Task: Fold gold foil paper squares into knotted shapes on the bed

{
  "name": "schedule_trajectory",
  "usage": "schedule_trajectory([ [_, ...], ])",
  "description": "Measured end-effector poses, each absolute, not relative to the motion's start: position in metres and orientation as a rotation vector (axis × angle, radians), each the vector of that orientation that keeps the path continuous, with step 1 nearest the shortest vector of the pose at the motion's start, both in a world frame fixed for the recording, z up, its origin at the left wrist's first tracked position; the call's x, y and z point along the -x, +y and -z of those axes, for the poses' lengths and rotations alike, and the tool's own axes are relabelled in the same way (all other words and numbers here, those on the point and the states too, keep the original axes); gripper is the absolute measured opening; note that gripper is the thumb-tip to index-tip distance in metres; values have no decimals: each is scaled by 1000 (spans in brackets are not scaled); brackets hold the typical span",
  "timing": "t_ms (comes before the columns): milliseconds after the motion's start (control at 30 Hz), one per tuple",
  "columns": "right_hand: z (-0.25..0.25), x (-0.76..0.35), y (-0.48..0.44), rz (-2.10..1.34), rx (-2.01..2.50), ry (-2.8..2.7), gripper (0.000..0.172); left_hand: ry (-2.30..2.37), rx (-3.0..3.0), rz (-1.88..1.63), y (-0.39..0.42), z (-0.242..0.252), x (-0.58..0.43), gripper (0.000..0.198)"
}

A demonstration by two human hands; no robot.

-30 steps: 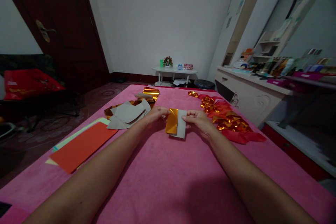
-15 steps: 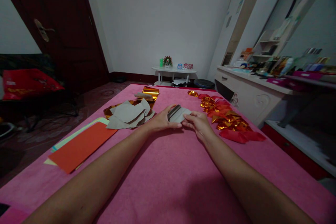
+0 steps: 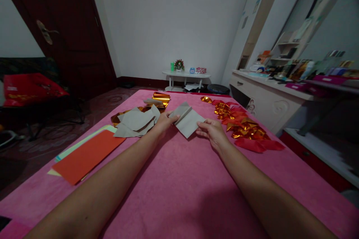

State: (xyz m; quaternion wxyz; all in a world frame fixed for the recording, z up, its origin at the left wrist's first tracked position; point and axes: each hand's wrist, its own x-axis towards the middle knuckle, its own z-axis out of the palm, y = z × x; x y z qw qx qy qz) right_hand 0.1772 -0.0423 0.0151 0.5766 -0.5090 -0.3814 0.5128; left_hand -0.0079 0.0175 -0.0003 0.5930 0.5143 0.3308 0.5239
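Between my hands, just over the pink cloth, a creased sheet of grey paper (image 3: 187,120) is spread out with a raised fold across it. My left hand (image 3: 165,122) pinches its left edge, and my right hand (image 3: 210,130) grips the right edge between thumb and fingers. Close by my left wrist lies a loose pile of grey paper pieces (image 3: 136,120), partly over gold foil (image 3: 115,120). To the right of my right hand runs a row of folded gold foil pieces (image 3: 246,129) and red folded pieces (image 3: 259,145).
Orange paper (image 3: 88,157) tops a stack of coloured sheets at left. A gold foil roll (image 3: 162,99) lies at the far end of the pink-covered table (image 3: 174,194). Beyond stands a small white table (image 3: 186,75); a cluttered white dresser (image 3: 269,93) is at right.
The grey paper has gone from folded up to opened out. My left hand has moved left with its edge; my right hand has stayed nearly in place.
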Motion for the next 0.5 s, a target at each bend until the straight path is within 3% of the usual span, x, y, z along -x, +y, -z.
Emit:
schedule_trajectory([
  [300, -17, -175, -43, -1211, 1202, -937, 12, 801, -1213, -1195, 10, -6, 6, 50],
  [500, -18, -178, -42, -1107, 1221, -1010, 33, 812, -1283, -1138, 11, -7, 7, 47],
])
